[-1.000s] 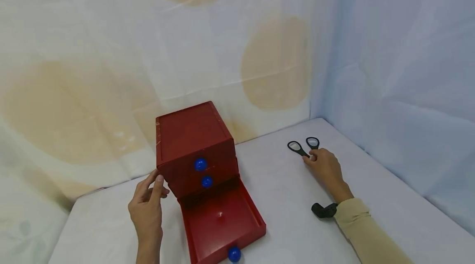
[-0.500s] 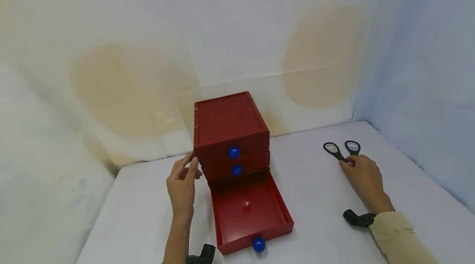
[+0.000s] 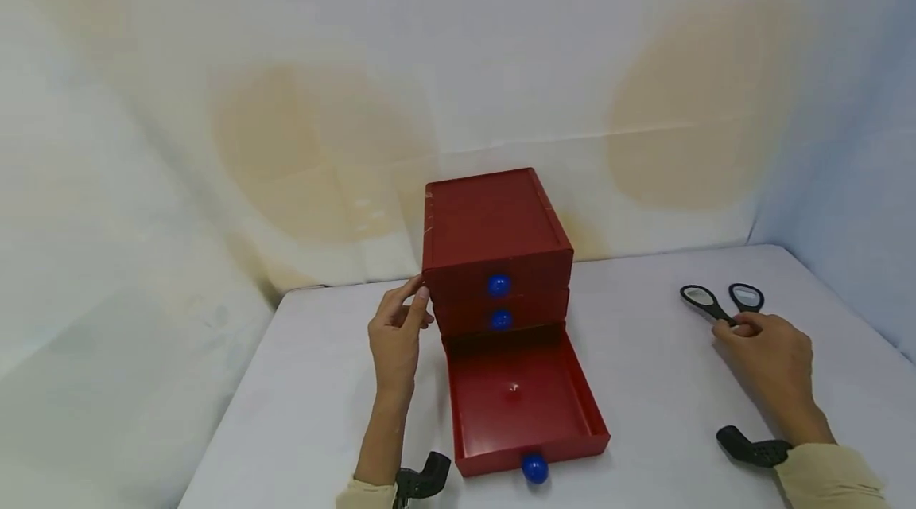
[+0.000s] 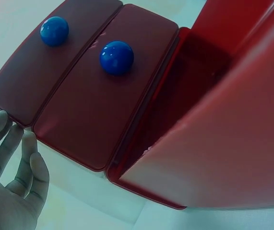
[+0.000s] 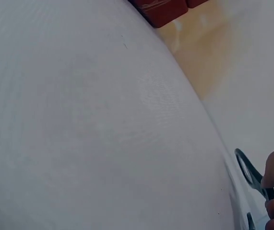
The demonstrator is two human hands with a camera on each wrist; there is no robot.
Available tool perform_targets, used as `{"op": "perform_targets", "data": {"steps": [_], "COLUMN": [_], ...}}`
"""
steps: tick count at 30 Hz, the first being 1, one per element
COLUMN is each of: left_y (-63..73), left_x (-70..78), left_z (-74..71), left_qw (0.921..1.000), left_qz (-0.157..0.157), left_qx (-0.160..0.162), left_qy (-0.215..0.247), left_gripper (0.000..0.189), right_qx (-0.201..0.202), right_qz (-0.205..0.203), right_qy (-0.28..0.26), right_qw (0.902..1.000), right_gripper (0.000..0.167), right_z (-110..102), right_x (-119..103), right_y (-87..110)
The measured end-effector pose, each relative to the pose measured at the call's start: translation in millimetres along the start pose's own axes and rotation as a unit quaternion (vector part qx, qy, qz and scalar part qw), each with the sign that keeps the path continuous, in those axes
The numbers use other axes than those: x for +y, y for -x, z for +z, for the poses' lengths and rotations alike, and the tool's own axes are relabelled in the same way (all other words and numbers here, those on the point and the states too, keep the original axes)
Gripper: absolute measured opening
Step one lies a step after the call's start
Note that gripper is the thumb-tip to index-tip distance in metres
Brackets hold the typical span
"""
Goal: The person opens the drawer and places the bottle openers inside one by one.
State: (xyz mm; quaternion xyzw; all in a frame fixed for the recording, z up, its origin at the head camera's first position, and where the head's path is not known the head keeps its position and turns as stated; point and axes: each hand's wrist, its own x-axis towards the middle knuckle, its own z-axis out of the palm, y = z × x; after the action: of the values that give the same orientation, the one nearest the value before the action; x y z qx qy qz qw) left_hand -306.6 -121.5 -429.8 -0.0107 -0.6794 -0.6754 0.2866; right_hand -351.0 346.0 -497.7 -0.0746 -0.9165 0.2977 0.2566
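A red drawer cabinet (image 3: 494, 223) with blue ball knobs stands on the table. Its bottom drawer (image 3: 518, 413) is pulled out towards me, while the two above are closed. My left hand (image 3: 395, 342) touches the cabinet's left front edge with its fingertips. In the left wrist view, those fingers (image 4: 29, 163) lie at the corner beside the upper drawers, gripping nothing. Off to the right, my right hand (image 3: 769, 358) pinches a pair of scissors (image 3: 704, 301) whose two black loops point away and spread apart. The hand hides the blades. The right wrist view catches one scissors loop (image 5: 247, 170).
A white cloth covers the table (image 3: 329, 382). Behind it hangs a pale curtain (image 3: 501, 95) with tan round patches, close to the table's back edge. Black camera mounts (image 3: 751, 447) sit on both wrists.
The head view has turned left, so everything shifts rightward in it, and more of the left forearm shows. Both hands keep their places at the cabinet and the scissors; the drawer has not moved.
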Motion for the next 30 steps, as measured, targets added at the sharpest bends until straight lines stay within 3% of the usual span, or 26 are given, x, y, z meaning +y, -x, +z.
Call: {"op": "perform_targets", "data": {"steps": [6,12,20,24,30], "left_y": [-2.2,-3.2,-4.0,-4.4,-3.1], "left_x": [-8.3,-9.8,-8.2,-8.2,-8.5], "left_z": [28.7,45.9,50.5,50.0,48.9], "left_qw": [0.9988,0.9973,0.9964,0.9967,0.9973], "left_qz": [0.02,0.027,0.037,0.038,0.035], "left_qx": [-0.037,-0.058,-0.059,-0.057,-0.054], "left_qy": [0.025,0.036,0.048,0.044,0.035], "left_gripper": [0.028,0.028,0.027,0.028,0.028], "right_qx": [0.017,0.038,0.061,0.079,0.072], "right_qz": [0.029,0.051,-0.012,-0.054,-0.107], "right_qy": [0.026,0.015,-0.012,-0.038,-0.088], "right_qw": [0.9991,0.9979,0.998,0.9947,0.9878], "right_gripper": [0.033,0.029,0.023,0.021,0.019], "right_z": [-29.7,-44.4,-53.8,-52.6,-50.1], "right_x": [10.5,-1.8,-42.5,-60.9,-81.6], "right_y": [8.3,21.2,32.8,38.8,50.1]}}
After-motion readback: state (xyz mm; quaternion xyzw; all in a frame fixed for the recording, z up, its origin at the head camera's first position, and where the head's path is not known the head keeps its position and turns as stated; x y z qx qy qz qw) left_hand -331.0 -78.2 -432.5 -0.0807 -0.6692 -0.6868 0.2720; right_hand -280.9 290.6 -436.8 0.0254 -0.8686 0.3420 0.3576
